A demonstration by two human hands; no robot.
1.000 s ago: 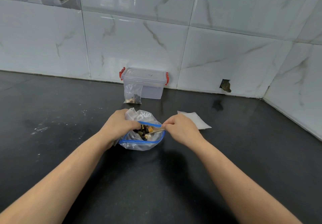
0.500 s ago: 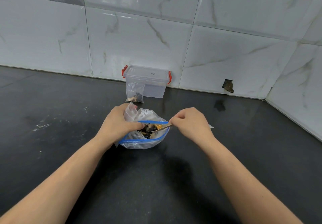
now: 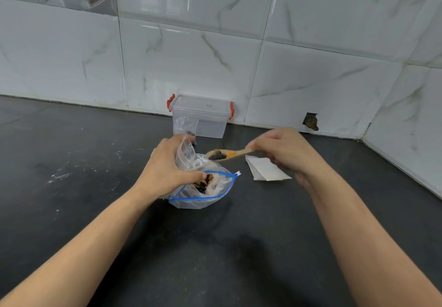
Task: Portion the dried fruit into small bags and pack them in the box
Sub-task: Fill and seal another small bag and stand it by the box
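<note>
The right hand (image 3: 284, 153) is pinching the handle of a wooden spoon (image 3: 227, 155) between thumb and fingertips, and the spoon is carrying a load of dried fruit (image 3: 218, 155), dark pieces with an orange one beside them. The spoon's long axis is running roughly level from the right hand toward the left hand (image 3: 167, 170), its bowl lying between the two hands and just beside the mouth of a small clear bag (image 3: 185, 155). The left hand is gripping that small bag upright with curled fingers while its thumb is pressing on the rim of the blue-zipped supply bag (image 3: 203, 194), which is sitting on the table (image 3: 95, 163) just below and holding more fruit. So the likely next move is a short tip leftward into the small bag, the left hand being the nearer one to the opening. Beyond both hands, against the wall, a lidded box (image 3: 203, 117) with red clips is standing, a filled bag (image 3: 185, 127) leaning on its front. Flat empty bags (image 3: 265, 171) are lying under the right hand.
</note>
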